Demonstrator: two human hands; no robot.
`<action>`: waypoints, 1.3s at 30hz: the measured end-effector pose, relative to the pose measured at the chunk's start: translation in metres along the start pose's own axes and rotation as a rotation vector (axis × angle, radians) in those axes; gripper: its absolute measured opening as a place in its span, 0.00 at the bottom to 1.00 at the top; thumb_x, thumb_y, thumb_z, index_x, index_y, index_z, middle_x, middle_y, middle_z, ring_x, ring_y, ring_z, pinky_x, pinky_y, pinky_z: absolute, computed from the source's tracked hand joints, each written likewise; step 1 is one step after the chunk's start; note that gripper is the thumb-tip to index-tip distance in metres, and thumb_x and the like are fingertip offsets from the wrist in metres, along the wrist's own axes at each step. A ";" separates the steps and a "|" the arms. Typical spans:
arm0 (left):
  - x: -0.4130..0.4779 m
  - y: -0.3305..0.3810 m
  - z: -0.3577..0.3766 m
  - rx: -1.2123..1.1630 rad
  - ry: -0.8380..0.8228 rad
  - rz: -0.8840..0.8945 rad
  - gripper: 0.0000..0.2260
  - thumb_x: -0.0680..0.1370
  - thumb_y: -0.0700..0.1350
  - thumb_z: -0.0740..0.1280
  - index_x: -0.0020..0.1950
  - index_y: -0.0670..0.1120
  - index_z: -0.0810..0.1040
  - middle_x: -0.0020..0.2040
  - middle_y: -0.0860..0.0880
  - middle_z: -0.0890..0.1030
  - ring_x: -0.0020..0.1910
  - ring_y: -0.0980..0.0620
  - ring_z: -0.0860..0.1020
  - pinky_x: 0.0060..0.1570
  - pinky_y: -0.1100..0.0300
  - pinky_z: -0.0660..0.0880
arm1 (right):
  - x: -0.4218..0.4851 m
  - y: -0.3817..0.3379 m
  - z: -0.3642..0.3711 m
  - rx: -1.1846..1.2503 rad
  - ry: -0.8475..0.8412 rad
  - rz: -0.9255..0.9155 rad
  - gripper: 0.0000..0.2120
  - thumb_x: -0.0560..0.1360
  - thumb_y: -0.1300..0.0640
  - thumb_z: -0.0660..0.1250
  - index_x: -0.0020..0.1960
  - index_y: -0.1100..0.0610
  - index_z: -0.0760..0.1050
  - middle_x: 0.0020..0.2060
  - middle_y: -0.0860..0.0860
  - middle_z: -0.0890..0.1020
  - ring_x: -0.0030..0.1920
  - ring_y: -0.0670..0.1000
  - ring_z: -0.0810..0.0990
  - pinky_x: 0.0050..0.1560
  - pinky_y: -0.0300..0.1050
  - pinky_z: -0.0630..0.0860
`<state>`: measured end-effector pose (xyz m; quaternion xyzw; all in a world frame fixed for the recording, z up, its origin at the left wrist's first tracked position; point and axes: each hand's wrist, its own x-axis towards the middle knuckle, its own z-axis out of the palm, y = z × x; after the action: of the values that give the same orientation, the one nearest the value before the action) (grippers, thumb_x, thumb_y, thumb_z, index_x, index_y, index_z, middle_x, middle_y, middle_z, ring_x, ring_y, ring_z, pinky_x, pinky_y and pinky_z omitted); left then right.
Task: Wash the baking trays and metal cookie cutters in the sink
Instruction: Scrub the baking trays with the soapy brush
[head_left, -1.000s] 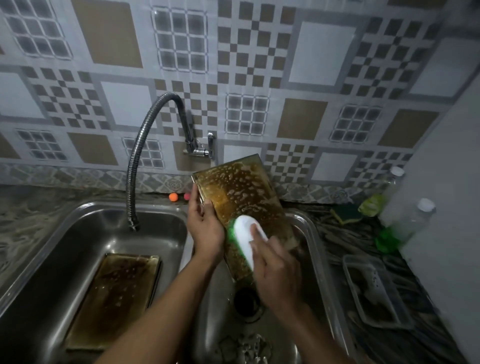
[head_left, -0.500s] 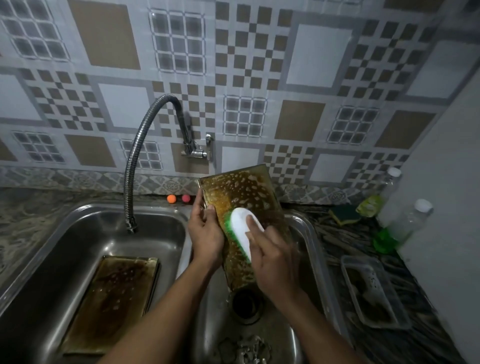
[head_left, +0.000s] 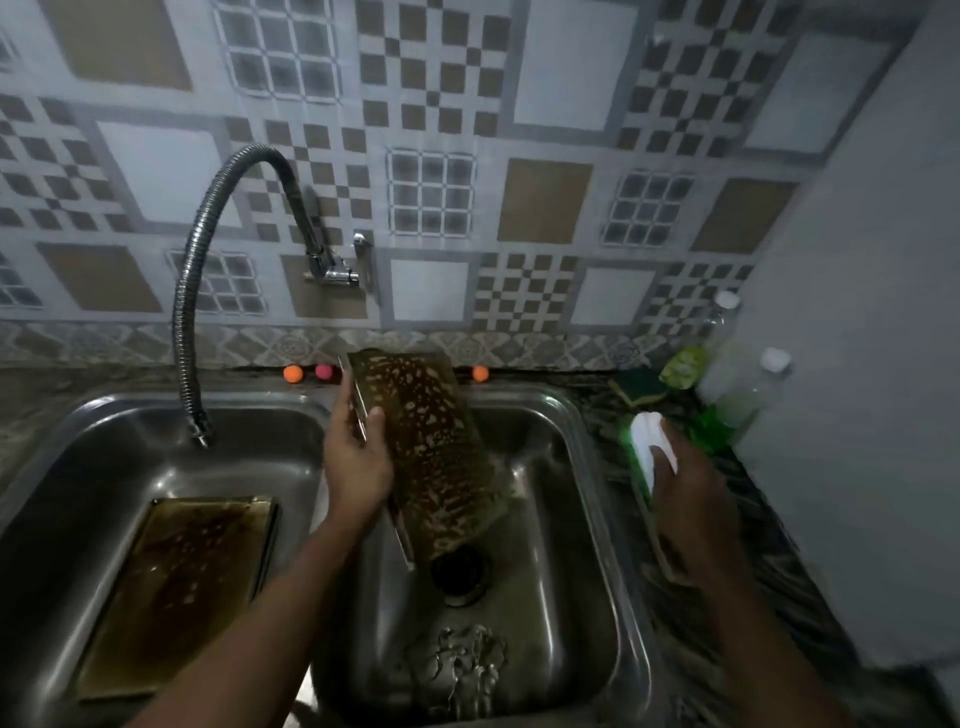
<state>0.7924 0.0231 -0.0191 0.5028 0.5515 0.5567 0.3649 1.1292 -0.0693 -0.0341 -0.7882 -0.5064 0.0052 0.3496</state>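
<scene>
**Two basins, counter on the right**

A flat tray (head_left: 176, 587) lies in the left basin (head_left: 104, 415), with the tap (head_left: 208, 291) behind it. Over the right basin (head_left: 550, 519) our left hand (head_left: 358, 457) holds a tilted tray (head_left: 431, 457) above the drain (head_left: 460, 571), with the cutters (head_left: 457, 660) nearer us. Right of the sink, our right hand (head_left: 691, 493) holds the scrubber (head_left: 649, 447) over the counter (head_left: 727, 597), in front of the bottles (head_left: 743, 384).

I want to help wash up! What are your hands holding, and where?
The left hand grips the baking tray by its left edge. The right hand holds the scrubber by its white back.
</scene>
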 end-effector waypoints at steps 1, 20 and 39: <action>-0.001 -0.003 0.002 0.022 -0.016 0.003 0.24 0.81 0.49 0.61 0.77 0.60 0.61 0.72 0.54 0.71 0.70 0.55 0.71 0.70 0.47 0.69 | -0.001 0.013 -0.007 -0.057 -0.028 0.051 0.19 0.82 0.52 0.59 0.72 0.53 0.70 0.66 0.57 0.76 0.62 0.60 0.76 0.60 0.52 0.72; -0.010 0.002 0.024 0.013 -0.217 -0.062 0.29 0.79 0.37 0.66 0.77 0.53 0.64 0.69 0.60 0.72 0.62 0.68 0.73 0.63 0.64 0.73 | -0.017 0.013 0.004 -0.231 -0.174 0.054 0.23 0.76 0.41 0.55 0.57 0.55 0.80 0.54 0.58 0.80 0.56 0.61 0.77 0.57 0.56 0.75; -0.026 -0.006 -0.014 0.351 -0.294 -0.011 0.28 0.75 0.42 0.72 0.74 0.51 0.69 0.61 0.52 0.79 0.61 0.54 0.77 0.63 0.55 0.75 | -0.097 -0.127 0.044 0.511 -0.536 0.197 0.11 0.79 0.59 0.63 0.45 0.43 0.74 0.41 0.43 0.81 0.43 0.41 0.81 0.38 0.33 0.76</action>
<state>0.7838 -0.0044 -0.0273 0.6314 0.5833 0.3709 0.3514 0.9653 -0.0924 -0.0298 -0.6911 -0.4840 0.3710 0.3879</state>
